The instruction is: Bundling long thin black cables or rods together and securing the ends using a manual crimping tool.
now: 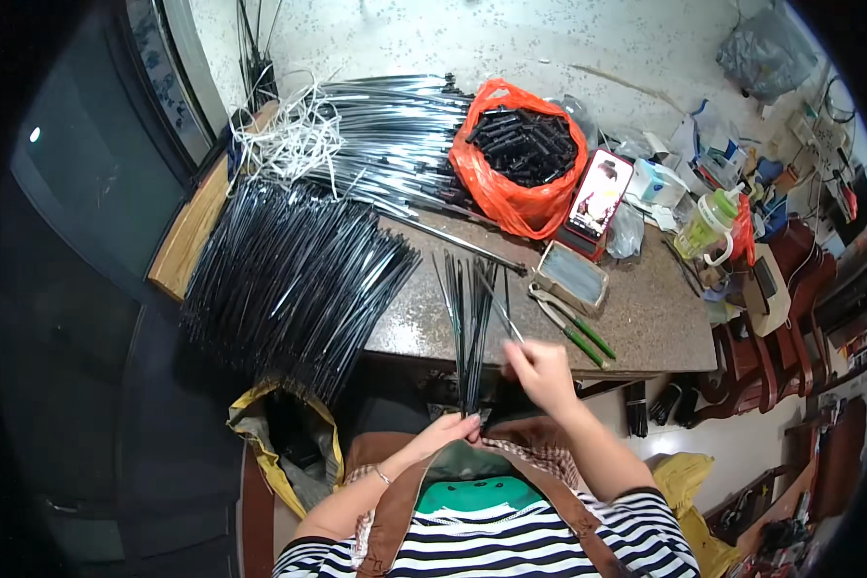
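Note:
My left hand [456, 430] is closed at my lap around the lower ends of a bundle of thin black rods [469, 337]. The rods stand up and fan out at the top, in front of the table edge. My right hand [541, 374] is pinched on a thin grey metallic rod [513, 323], held slanting beside the bundle's right side. Its upper end crosses near the bundle's tips; I cannot tell whether they touch. To the left, a large heap of similar black rods [289, 279] hangs over the table's front edge.
Silvery rods [395, 125] and tangled white strips [294, 140] lie behind the heap. A red plastic bag [472, 178] holds short black pieces. Right of it are a phone [602, 193], a small box [570, 276], green-handled pliers [578, 332] and a green bottle [708, 223]. A yellow sack [332, 438] stands lower left.

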A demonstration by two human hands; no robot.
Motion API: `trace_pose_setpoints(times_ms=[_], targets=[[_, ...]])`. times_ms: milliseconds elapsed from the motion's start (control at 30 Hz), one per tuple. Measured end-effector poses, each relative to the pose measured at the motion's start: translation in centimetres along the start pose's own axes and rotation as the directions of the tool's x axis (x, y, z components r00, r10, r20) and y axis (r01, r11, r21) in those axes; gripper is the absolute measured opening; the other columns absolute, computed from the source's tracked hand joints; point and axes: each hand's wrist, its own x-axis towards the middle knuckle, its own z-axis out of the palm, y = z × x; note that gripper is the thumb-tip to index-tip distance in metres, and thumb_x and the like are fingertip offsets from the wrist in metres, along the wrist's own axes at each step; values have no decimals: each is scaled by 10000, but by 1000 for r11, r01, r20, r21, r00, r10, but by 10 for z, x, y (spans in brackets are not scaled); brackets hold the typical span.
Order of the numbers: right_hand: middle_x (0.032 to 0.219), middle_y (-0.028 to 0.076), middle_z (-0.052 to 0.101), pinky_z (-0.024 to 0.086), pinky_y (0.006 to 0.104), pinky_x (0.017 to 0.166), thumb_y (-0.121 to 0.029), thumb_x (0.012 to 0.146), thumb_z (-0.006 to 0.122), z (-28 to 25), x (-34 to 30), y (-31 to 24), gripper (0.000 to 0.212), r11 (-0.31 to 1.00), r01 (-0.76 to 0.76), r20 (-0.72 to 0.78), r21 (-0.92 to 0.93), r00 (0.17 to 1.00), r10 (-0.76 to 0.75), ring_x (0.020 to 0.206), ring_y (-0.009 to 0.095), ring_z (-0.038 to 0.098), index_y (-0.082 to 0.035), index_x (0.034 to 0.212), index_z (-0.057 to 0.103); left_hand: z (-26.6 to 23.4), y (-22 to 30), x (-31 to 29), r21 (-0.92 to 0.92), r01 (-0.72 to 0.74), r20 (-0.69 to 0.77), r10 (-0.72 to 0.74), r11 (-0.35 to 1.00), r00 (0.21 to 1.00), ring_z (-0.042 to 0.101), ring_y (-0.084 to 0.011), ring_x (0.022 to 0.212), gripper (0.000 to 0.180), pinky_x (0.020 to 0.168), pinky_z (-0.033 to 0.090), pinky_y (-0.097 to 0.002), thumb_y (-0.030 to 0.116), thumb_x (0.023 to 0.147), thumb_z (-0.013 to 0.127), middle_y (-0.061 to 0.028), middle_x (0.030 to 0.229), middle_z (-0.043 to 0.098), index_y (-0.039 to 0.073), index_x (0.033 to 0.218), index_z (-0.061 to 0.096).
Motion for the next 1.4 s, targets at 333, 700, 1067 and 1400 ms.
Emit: trace_pose_setpoints(times_ms=[333,700,1067,1400], targets=[[375,-23,261,230,213,331,-251,808,379,-14,-59,-12,266,36,-570,547,821,802,239,310,86,262,-38,651,406,65,63,-16,714,-558,601,39,422,798,426,-213,441,188,441,351,-287,181,742,449,-131,564,496,11,707,520],[401,-15,313,235,190,301,-201,813,371,-44,-89,-2,240,458,-503,419,733,864,277,298,72,265,-19,665,422,50,109,-52,572,-433,184,406,697,895,495,-66,551,171,520,401,-173,111,751,468,-59,645,554,-31,797,550],[566,-14,432,294,163,463,-172,809,379,-39,-104,-28,205,708,-479,564,519,814,138,521,40,367,-7,744,483,130,154,-6,-118,-628,-107,619,769,778,531,-140,679,210,588,427,-240,208,784,437,-67,756,538,29,893,436],[466,-43,348,225,158,383,-187,816,370,-39,-110,41,243,366,-603,565,709,796,218,418,29,292,-25,668,474,60,260,0,-85,-919,-210,895,385,395,522,-166,705,120,649,441,-257,60,789,378,-73,753,528,25,865,464]])
